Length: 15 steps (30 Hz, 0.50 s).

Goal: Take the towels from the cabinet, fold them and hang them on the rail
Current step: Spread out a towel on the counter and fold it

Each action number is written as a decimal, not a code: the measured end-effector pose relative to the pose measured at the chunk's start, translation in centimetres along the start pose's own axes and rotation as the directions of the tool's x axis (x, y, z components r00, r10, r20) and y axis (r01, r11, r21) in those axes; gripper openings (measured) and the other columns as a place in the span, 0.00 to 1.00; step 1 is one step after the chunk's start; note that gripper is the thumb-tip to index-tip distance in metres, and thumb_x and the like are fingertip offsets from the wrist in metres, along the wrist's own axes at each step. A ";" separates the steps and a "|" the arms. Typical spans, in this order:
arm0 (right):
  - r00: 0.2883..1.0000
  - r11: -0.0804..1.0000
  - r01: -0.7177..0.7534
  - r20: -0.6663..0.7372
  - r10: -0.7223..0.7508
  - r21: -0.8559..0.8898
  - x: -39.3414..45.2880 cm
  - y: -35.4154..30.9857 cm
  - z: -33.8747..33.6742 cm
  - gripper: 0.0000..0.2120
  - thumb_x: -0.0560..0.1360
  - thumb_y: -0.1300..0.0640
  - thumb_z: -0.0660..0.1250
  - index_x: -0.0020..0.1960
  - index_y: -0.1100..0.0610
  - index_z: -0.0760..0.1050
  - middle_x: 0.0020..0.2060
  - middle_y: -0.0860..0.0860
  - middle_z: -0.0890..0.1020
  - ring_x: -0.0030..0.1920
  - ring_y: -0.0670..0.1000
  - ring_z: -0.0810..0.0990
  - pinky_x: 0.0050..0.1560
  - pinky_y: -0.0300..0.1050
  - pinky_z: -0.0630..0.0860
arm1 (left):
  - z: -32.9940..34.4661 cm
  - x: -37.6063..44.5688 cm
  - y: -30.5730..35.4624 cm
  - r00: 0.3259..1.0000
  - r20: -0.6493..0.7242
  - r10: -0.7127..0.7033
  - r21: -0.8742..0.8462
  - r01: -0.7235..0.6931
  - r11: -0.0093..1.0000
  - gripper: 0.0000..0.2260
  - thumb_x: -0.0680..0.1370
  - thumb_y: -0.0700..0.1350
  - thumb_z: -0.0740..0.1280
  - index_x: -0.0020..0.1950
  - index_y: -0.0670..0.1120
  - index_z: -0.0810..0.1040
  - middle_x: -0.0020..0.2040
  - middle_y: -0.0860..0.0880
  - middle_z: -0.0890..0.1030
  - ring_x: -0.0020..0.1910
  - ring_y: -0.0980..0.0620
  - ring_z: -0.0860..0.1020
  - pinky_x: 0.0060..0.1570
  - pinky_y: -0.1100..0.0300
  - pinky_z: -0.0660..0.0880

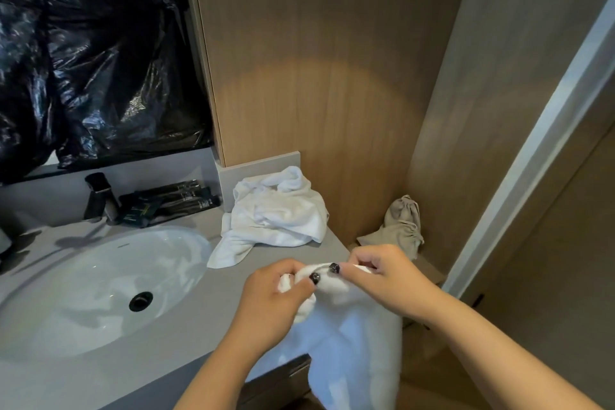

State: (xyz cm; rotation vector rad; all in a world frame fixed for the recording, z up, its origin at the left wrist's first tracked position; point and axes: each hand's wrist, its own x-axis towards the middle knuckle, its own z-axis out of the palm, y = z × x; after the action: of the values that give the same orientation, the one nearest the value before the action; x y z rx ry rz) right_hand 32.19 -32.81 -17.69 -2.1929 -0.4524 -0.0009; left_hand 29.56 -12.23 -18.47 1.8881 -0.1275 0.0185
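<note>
The lower end of the white towel (352,343) runs out of the bottom edge, and its top hem is bunched out of sight inside both fists; the labels on the dark toiletry packets (173,201) are too blurred to read, and the black faucet (98,198) shows only its blocky body; crinkled, glossy black plastic sheeting (93,53) hides whatever lies behind it above the counter. The towel is soft terry, hanging in loose folds over the front edge of the matte grey countertop (133,373); a second white towel (276,213) lies crumpled in a heap at the back, against the wood-grain wall panel (316,60); the oval white basin (90,289) is smooth and shiny, with a round black drain; a beige drawstring cloth bag (401,226) slumps on a lower ledge. The left hand (273,293) clutches the towel's upper edge, the right hand (382,280) pinches it just beside, thumbs nearly touching.
</note>
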 end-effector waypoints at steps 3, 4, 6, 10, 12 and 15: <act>1.000 0.997 0.018 0.007 -0.018 -0.072 0.0 0.8 -0.6 0.21 0.76 0.41 0.63 0.29 0.50 0.67 0.26 0.45 0.67 0.29 0.43 0.66 0.32 0.38 0.60 | -0.8 0.8 -0.7 0.980 -0.175 -0.097 -0.128 0.075 0.989 0.06 0.74 0.43 0.72 0.38 0.44 0.80 0.29 0.55 0.76 0.31 0.55 0.72 0.30 0.69 0.67; 1.000 0.998 0.011 -0.002 -0.011 -0.067 -0.1 1.2 -1.0 0.21 0.75 0.41 0.63 0.29 0.52 0.67 0.26 0.44 0.67 0.29 0.43 0.66 0.32 0.37 0.60 | -1.3 1.0 -1.0 0.964 -0.232 -0.129 -0.152 0.095 0.984 0.06 0.76 0.40 0.71 0.38 0.42 0.80 0.29 0.54 0.76 0.32 0.53 0.72 0.30 0.68 0.67; 0.999 0.999 -0.017 -0.032 0.015 -0.046 -0.1 2.0 -1.7 0.19 0.76 0.44 0.65 0.30 0.52 0.69 0.25 0.42 0.69 0.29 0.43 0.67 0.32 0.36 0.61 | -2.6 1.2 -1.6 0.931 -0.315 -0.183 -0.183 0.129 0.975 0.06 0.76 0.38 0.69 0.39 0.43 0.81 0.32 0.48 0.78 0.35 0.50 0.74 0.33 0.62 0.69; 0.997 0.999 -0.004 -0.082 0.000 -0.052 0.8 2.0 -2.1 0.16 0.77 0.52 0.68 0.32 0.50 0.71 0.26 0.41 0.73 0.31 0.43 0.70 0.33 0.35 0.64 | -4.0 1.5 -2.1 0.940 -0.294 -0.172 0.014 0.184 0.983 0.03 0.75 0.44 0.71 0.43 0.51 0.83 0.38 0.52 0.82 0.40 0.52 0.78 0.37 0.62 0.72; 0.998 0.998 0.046 -0.047 -0.048 -0.043 1.4 1.2 -1.8 0.10 0.77 0.52 0.68 0.37 0.50 0.78 0.32 0.41 0.79 0.35 0.44 0.76 0.37 0.36 0.70 | -4.1 1.3 -1.5 0.975 -0.204 -0.086 0.176 0.123 0.977 0.11 0.75 0.47 0.72 0.53 0.61 0.81 0.50 0.62 0.80 0.50 0.61 0.77 0.44 0.69 0.72; 0.989 0.990 0.135 0.069 -0.133 -0.032 2.2 -0.5 -0.9 0.07 0.77 0.54 0.69 0.43 0.54 0.82 0.38 0.44 0.83 0.40 0.45 0.80 0.42 0.38 0.74 | -3.5 0.9 -0.2 0.999 -0.022 0.039 0.254 -0.032 0.967 0.21 0.76 0.50 0.70 0.65 0.68 0.72 0.55 0.70 0.74 0.54 0.75 0.71 0.52 0.77 0.68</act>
State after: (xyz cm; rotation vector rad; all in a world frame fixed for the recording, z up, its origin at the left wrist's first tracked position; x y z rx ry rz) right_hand 34.27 -32.53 -16.42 -2.1998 -0.6415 -0.0090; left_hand 30.63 -8.96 -17.47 2.1403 -0.1457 0.0886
